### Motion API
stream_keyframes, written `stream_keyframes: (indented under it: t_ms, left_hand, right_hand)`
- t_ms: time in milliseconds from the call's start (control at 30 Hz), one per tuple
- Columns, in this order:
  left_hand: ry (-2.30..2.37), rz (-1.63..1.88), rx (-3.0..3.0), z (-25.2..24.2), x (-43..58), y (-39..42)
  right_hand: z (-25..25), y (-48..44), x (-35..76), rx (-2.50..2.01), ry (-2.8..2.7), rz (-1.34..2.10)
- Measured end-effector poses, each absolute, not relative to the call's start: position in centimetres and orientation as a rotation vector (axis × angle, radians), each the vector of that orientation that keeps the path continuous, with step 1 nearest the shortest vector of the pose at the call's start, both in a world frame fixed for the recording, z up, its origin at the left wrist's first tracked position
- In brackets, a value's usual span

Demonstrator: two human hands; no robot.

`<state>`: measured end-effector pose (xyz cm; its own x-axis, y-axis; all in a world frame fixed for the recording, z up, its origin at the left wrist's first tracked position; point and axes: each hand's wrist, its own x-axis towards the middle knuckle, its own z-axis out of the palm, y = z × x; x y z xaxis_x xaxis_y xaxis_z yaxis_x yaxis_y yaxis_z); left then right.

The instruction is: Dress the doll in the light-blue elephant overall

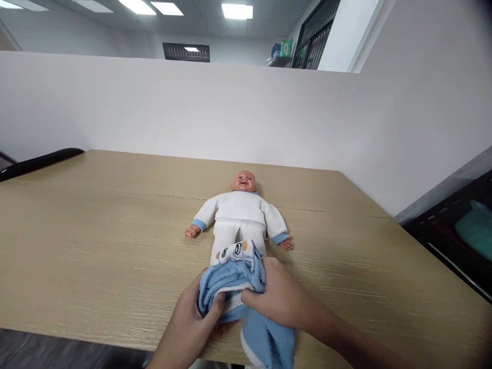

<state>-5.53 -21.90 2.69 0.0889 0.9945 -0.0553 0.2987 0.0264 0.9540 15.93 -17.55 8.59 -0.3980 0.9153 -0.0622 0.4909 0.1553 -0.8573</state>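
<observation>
A baby doll (241, 205) in a white top and white trousers with blue cuffs lies on its back, head away from me. Over its lower legs is a bunched blue plush garment (230, 277) with white trim and a cartoon face on a white patch. My left hand (196, 310) grips the garment's left edge, thumb on top. The right edge is pinched by my right hand (269, 294). A loose blue part of it hangs down toward the table's front edge. Part of the doll's foot shows below the garment; the lower legs are mostly hidden.
The doll lies on a wooden table (115, 246) that meets a white partition (172, 107) at the back. A black curved object (46, 161) is at the left edge. To the right, below table level, a dark container (449, 220) holds green cloth (476, 230).
</observation>
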Motion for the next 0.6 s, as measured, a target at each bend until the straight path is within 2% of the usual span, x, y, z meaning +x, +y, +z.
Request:
stream_keyframes:
  t_ms: [300, 600]
  left_hand:
    - [1.348, 0.934, 1.393, 1.9, -4.6, -19.6]
    - [1.373, 0.887, 1.433, 3.7, -4.8, -16.8]
  right_hand:
    - [6.5, -15.9, 15.9, -1.344, -1.992, 1.078]
    - [6.8, -12.8, 17.0, -1.469, -2.014, 0.962]
